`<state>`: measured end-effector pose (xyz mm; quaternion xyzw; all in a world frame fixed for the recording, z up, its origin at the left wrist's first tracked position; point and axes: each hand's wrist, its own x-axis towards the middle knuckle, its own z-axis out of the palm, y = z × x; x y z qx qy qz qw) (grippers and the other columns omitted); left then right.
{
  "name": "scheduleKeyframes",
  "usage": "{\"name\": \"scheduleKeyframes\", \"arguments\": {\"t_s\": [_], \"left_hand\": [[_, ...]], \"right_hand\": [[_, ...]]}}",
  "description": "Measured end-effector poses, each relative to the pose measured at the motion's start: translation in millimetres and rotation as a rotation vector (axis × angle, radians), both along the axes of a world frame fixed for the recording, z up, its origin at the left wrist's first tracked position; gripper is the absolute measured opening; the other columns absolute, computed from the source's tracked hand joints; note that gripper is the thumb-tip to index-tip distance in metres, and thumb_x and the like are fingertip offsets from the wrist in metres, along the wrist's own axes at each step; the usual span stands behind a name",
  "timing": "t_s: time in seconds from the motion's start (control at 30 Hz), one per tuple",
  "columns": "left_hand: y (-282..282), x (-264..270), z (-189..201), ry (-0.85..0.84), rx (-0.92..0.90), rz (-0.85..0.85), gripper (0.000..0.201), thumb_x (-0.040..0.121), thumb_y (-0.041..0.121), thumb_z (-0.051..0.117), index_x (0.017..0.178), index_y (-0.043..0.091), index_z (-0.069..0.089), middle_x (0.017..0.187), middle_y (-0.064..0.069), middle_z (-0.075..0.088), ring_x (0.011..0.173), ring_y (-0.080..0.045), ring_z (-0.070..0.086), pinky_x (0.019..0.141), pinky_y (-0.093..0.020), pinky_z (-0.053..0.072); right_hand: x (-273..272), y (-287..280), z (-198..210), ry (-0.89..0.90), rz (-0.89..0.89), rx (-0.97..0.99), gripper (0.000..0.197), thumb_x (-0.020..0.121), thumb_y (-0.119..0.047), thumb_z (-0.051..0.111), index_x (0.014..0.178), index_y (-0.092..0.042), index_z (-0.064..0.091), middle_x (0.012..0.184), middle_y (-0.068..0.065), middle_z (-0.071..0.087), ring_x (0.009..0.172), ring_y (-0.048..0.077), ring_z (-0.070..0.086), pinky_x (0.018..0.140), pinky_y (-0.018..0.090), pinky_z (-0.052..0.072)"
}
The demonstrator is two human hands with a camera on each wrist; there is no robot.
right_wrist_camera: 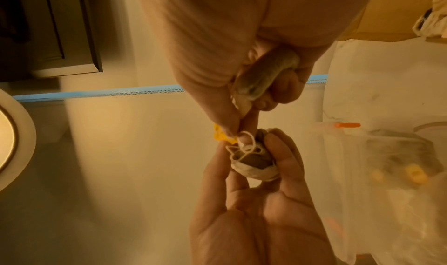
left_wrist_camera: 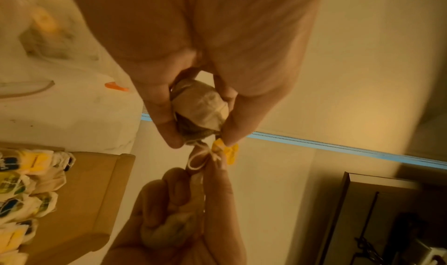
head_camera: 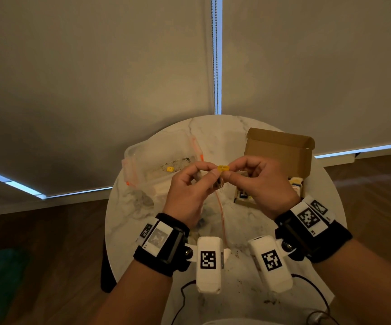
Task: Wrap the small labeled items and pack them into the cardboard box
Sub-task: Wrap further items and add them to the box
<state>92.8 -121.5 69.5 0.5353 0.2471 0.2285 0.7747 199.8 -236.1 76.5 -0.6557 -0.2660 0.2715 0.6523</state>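
two hands meet above the counter point(head_camera: 241, 259): left hand point(head_camera: 189, 191) fingers pinch the tea bag point(left_wrist_camera: 200, 108), right hand point(head_camera: 260, 184) fingers pinch its looped string point(right_wrist_camera: 245, 144) by the yellow tag point(head_camera: 223, 168), cardboard box point(head_camera: 281, 156) nearer the right.

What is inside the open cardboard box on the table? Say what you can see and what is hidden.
The cardboard box holds wrapped tea bags with yellow labels, packed side by side. In the head view the right hand covers much of the inside, so their number and anything beneath them cannot be seen.
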Motion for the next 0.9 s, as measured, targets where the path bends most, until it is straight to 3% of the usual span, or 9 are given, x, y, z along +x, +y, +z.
{"name": "scheduleKeyframes", "arguments": {"t_s": [0.13, 0.2, 0.3, 0.4, 0.47, 0.57, 0.63, 0.77, 0.9], "left_hand": [[2, 0, -3, 0.046, 0.076, 0.018, 0.003, 0.081, 0.013, 0.071, 0.081, 0.014, 0.074, 0.088, -0.019, 0.067, 0.083, -0.029, 0.065, 0.085, -0.043, 0.057], [2, 1, -4, 0.085, 0.139, 0.043, 0.007, 0.087, 0.008, 0.071, 0.083, 0.013, 0.073, 0.083, -0.018, 0.066, 0.077, -0.026, 0.064, 0.081, -0.041, 0.057], [4, 0, -4, 0.166, 0.273, 0.066, 0.008, 0.088, 0.009, 0.071, 0.082, 0.014, 0.072, 0.071, -0.006, 0.067, 0.069, -0.022, 0.062, 0.075, -0.038, 0.058], [8, -1, -4, 0.237, 0.397, 0.041, 0.013, 0.087, 0.014, 0.073, 0.077, 0.022, 0.072, 0.073, -0.010, 0.070, 0.067, -0.035, 0.061, 0.076, -0.048, 0.057], [11, -2, -7, 0.259, 0.461, 0.011, 0.012, 0.087, 0.017, 0.073, 0.077, 0.024, 0.073, 0.074, -0.011, 0.070, 0.069, -0.045, 0.060, 0.073, -0.055, 0.055], [13, -4, -6, 0.261, 0.498, -0.012, 0.010, 0.087, 0.017, 0.073, 0.078, 0.024, 0.074, 0.073, -0.011, 0.070, 0.068, -0.047, 0.058, 0.070, -0.055, 0.053], [15, -5, -4, 0.252, 0.474, -0.016, 0.009, 0.087, 0.017, 0.073, 0.080, 0.022, 0.074, 0.072, -0.010, 0.071, 0.067, -0.045, 0.060, 0.071, -0.052, 0.055], [14, -9, -2, 0.197, 0.212, -0.022, 0.008, 0.092, 0.008, 0.066, 0.088, 0.011, 0.072, 0.072, -0.005, 0.069, 0.069, -0.019, 0.064, 0.070, -0.033, 0.057], [10, -11, -5, 0.166, 0.098, -0.020, 0.009, 0.092, 0.007, 0.065, 0.089, 0.012, 0.072, 0.080, -0.008, 0.069, 0.077, -0.026, 0.064, 0.075, -0.034, 0.056]], "right_hand": [[0, 1, -3, 0.105, -0.015, -0.003, 0.010, 0.079, -0.010, 0.076, 0.082, -0.001, 0.072, 0.066, 0.011, 0.062, 0.054, 0.020, 0.044, 0.049, 0.027, 0.038], [2, 1, -4, 0.057, -0.002, -0.053, 0.013, 0.080, -0.013, 0.076, 0.085, -0.002, 0.073, 0.063, 0.002, 0.063, 0.053, 0.013, 0.047, 0.048, 0.022, 0.040], [10, 0, 0, -0.191, 0.045, -0.112, 0.009, 0.084, -0.017, 0.074, 0.092, -0.013, 0.075, 0.067, -0.013, 0.066, 0.054, 0.001, 0.052, 0.054, 0.015, 0.042], [21, 3, 8, -0.464, 0.098, -0.163, 0.013, 0.085, -0.017, 0.073, 0.098, -0.018, 0.076, 0.073, -0.008, 0.068, 0.062, 0.010, 0.059, 0.059, 0.021, 0.047], [25, 8, 15, -0.575, 0.191, -0.240, 0.011, 0.084, -0.017, 0.074, 0.095, -0.019, 0.076, 0.072, -0.006, 0.069, 0.063, 0.006, 0.061, 0.057, 0.013, 0.044], [26, 16, 24, -0.678, 0.304, -0.365, 0.005, 0.084, -0.019, 0.073, 0.087, -0.021, 0.076, 0.073, -0.012, 0.070, 0.065, -0.002, 0.062, 0.058, 0.010, 0.042], [26, 19, 28, -0.665, 0.317, -0.412, 0.004, 0.085, -0.019, 0.072, 0.085, -0.021, 0.075, 0.071, -0.014, 0.069, 0.065, -0.003, 0.061, 0.058, 0.009, 0.039], [20, 19, 28, -0.527, 0.248, -0.338, 0.004, 0.088, -0.011, 0.069, 0.085, -0.011, 0.072, 0.070, -0.015, 0.062, 0.063, -0.010, 0.056, 0.057, 0.005, 0.039], [11, 17, 21, -0.253, 0.110, -0.209, 0.005, 0.089, -0.008, 0.067, 0.085, -0.006, 0.070, 0.070, -0.002, 0.068, 0.052, 0.001, 0.052, 0.052, 0.013, 0.041]]}}
